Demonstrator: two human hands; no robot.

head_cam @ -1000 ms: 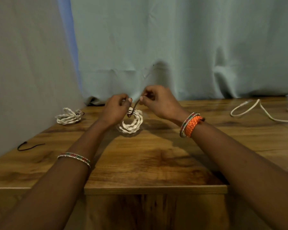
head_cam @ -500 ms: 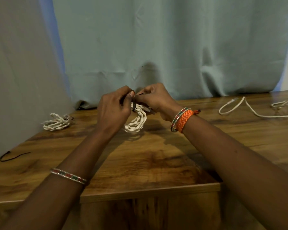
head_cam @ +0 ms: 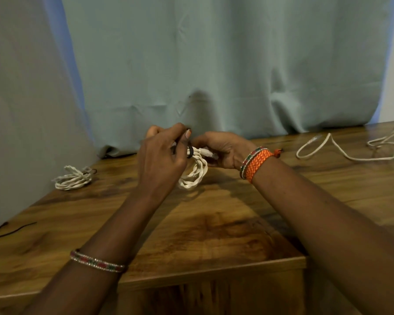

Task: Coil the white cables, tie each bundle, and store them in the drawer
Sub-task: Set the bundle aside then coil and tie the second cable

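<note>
A coiled white cable (head_cam: 195,173) hangs just above the wooden table (head_cam: 214,235) between both hands. My left hand (head_cam: 163,155) pinches a black tie (head_cam: 190,152) that wraps the top of the coil. My right hand (head_cam: 223,150) grips the coil's upper end, where a white plug sticks out. A second coiled white bundle (head_cam: 72,178) with a dark tie lies at the far left by the curtain. Loose white cable (head_cam: 341,151) sprawls at the far right.
A spare black tie (head_cam: 11,229) lies near the table's left edge. A pale curtain (head_cam: 214,64) hangs close behind the table. The table's front edge (head_cam: 209,272) steps back at the centre, with a wooden panel below it.
The coil has been lifted off the table and turned upright. Both hands came closer together, and the black tie now wraps round the coil's top.
</note>
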